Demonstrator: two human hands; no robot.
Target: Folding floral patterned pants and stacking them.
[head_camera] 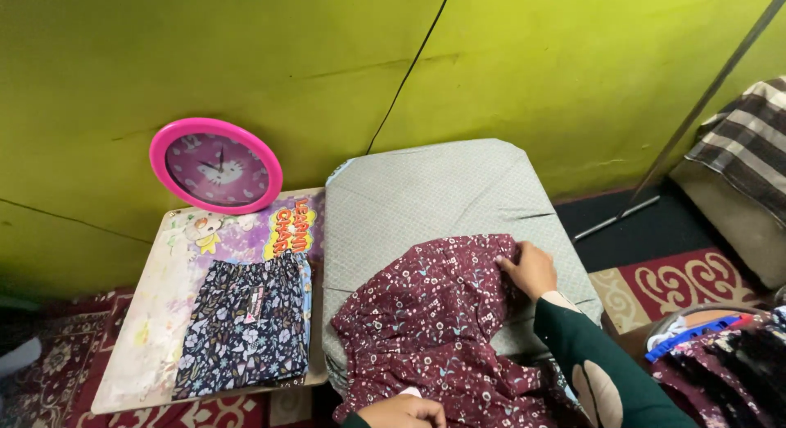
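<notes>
Head view: maroon floral garment (442, 330) lies low centre on the grey padded board (409, 190). Right hand (530, 268) pinches its upper right edge; left hand (401, 412) grips the bottom hem, garment stretching diagonally between them.

A maroon floral garment (446, 330), soft matt cloth w/ loose folds, lies under the right hand (530, 268) and left hand (401, 412) on a pale green padded board (426, 190) covered in fine-patterned matt fabric. Beside it, a dark floral folded cloth (246, 326) sits on a glossy printed small table (164, 313), w/ a shiny pink plastic clock (216, 166) against the matt, slightly rough green wall (246, 51). Woven red patterned carpet (679, 280) and a striped matt blanket (745, 141) at right.
</notes>
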